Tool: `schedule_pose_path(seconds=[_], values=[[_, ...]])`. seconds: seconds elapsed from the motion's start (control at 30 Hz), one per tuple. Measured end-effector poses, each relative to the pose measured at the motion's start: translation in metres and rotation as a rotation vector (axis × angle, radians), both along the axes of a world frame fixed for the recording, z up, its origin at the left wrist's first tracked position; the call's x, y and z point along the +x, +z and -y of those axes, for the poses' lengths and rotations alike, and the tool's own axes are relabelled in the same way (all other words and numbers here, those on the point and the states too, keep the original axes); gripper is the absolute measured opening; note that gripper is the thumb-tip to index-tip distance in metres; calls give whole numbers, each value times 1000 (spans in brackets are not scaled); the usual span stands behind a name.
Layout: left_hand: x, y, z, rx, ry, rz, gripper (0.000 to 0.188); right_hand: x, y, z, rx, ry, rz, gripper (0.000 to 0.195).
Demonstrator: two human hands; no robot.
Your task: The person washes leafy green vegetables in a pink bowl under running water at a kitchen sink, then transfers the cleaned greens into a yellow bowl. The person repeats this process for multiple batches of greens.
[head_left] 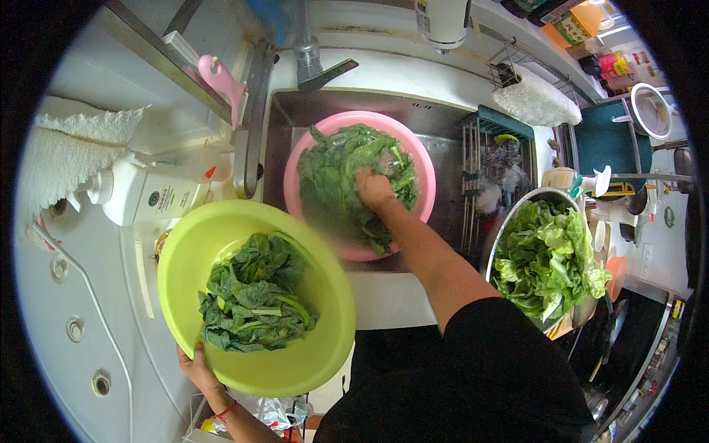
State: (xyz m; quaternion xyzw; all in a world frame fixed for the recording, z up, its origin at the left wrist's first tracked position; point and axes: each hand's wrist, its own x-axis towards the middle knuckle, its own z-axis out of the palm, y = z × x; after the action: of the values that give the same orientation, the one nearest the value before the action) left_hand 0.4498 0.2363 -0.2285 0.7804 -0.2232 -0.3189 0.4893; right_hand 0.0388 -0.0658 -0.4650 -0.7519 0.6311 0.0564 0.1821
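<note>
My left hand [200, 370] grips the rim of a yellow-green plastic basin [183, 266], thumb on the inside wall. Dark leafy greens [255, 304] lie in that basin, which is tilted beside the sink. In the metal sink [443, 160] sits a pink plastic basin [426, 177] full of wet leafy greens [338, 160]. My right hand [374, 188] reaches into the pink basin among the leaves; its fingers are partly hidden, so whether it grasps any cannot be told.
A metal bowl [493, 249] of lettuce [545, 255] stands right of the sink. A caddy [482, 119] with scrubbers hangs at the sink's right side. The faucet [329, 75] is behind the pink basin. A white jug [152, 191] and a towel [72, 155] are at left.
</note>
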Motion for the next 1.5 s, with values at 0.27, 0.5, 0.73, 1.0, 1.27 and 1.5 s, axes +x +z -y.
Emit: schedule_pose_path(seconds=[0.27,0.5,0.73,1.0,1.27,1.5], values=[[2,3,-8,0,3,5,30,13,92,5,-404,-467,676,45],[3,3,-7,-12,6,27,28,12,214,-3,-288,-519,1030,33],[15,-7,-9,10,-33,91,26,25,320,-33,-133,-535,1472,29],[5,-3,-3,-20,-63,72,24,115,358,-119,27,157,1314,41],[4,2,-2,0,-71,84,27,42,191,-43,-376,-277,587,48],[5,2,-5,0,-29,71,29,35,73,-47,158,-206,55,75]])
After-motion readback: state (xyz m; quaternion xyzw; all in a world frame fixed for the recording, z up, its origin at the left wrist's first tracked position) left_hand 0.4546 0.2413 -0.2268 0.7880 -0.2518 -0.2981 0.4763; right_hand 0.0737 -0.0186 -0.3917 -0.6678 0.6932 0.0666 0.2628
